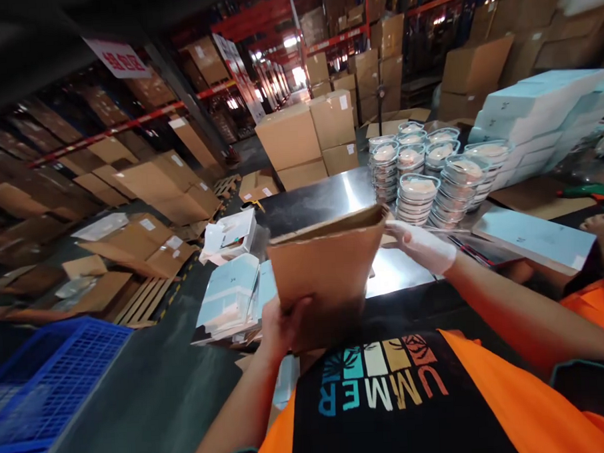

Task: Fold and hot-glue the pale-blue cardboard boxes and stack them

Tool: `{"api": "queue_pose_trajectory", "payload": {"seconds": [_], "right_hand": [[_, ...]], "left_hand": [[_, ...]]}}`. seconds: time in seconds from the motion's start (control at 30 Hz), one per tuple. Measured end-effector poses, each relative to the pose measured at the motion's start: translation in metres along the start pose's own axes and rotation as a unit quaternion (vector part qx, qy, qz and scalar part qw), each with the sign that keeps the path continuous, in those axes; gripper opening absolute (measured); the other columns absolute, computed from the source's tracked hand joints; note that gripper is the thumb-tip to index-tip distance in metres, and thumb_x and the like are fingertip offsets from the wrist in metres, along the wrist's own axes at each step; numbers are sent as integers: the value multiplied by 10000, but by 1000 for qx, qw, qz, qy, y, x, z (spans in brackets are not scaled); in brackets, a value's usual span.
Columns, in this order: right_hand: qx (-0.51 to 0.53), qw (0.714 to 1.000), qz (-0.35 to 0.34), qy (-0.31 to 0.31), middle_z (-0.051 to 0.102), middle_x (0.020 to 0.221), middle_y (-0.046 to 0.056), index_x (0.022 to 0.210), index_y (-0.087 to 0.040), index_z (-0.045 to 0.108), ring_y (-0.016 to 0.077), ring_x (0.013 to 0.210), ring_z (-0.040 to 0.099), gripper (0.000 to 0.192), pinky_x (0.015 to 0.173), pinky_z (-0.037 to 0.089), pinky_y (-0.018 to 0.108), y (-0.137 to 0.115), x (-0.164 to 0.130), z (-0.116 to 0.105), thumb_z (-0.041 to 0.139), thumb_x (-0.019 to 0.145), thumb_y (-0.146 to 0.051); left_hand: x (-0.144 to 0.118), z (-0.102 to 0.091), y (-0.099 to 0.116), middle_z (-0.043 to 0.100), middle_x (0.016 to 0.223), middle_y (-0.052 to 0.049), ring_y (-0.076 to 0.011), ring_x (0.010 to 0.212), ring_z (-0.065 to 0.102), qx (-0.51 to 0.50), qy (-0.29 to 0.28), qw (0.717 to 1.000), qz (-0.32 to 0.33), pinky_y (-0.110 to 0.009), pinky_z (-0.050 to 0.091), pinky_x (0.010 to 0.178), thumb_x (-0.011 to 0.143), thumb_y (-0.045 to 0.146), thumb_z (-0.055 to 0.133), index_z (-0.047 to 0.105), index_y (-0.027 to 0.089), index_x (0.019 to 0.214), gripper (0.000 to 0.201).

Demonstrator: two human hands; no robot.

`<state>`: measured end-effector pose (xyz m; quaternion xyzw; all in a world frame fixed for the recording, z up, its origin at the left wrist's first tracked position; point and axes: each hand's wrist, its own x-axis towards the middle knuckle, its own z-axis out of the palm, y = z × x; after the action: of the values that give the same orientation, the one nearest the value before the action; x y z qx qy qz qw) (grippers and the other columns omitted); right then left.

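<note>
Head view, centre frame: cardboard box (329, 279), gripped by our left hand (281, 327) underneath and right hand (423, 248) at its far corner, tilted open beside stacked clear containers (425, 181).

You're in a dim warehouse: red-beamed racks (127, 124) of cartons, wooden pallets (145, 300) on dark floor (139, 394), steel worktop (325, 202), bright aisle lights (290, 42).

You've got one cardboard piece (329, 272) in your two hands. Just behind it on the tabletop (321, 202) sit roughly ten stacks of clear lidded dishes (430, 174), and one blue crate (53, 377) far left of it.
</note>
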<state>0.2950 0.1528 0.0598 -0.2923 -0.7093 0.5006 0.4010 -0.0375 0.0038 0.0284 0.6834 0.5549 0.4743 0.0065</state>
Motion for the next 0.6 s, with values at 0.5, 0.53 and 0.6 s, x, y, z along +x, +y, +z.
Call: {"api": "queue_pose_trajectory", "payload": {"seconds": [0.5, 0.53, 0.6], "right_hand": [[-151, 980, -106, 73, 430, 1662, 214, 1714, -292, 158, 453, 1517, 496, 1425, 1292, 385, 670, -75, 9, 58, 967, 548, -416], [-166, 975, -117, 86, 454, 1634, 209, 1699, -283, 176, 449, 1512, 499, 1389, 1301, 368, 679, -73, 10, 59, 949, 553, -423], [-182, 967, -136, 113, 518, 1564, 207, 1667, -254, 239, 447, 1473, 533, 1311, 1294, 383, 673, -70, 11, 62, 921, 559, -415]], "left_hand": [[10, 15, 13, 776, 616, -99, -256, 542, 765, -40, 219, 974, -50, -303, 606, 522, 885, 618, 769, 790, 177, 639, 506], [9, 15, 13, 771, 605, -96, -252, 530, 760, -33, 217, 974, -46, -299, 600, 515, 894, 621, 760, 784, 180, 629, 515], [10, 16, 14, 766, 594, -90, -243, 516, 751, -28, 208, 977, -49, -288, 586, 496, 903, 630, 744, 775, 186, 616, 529]]}}
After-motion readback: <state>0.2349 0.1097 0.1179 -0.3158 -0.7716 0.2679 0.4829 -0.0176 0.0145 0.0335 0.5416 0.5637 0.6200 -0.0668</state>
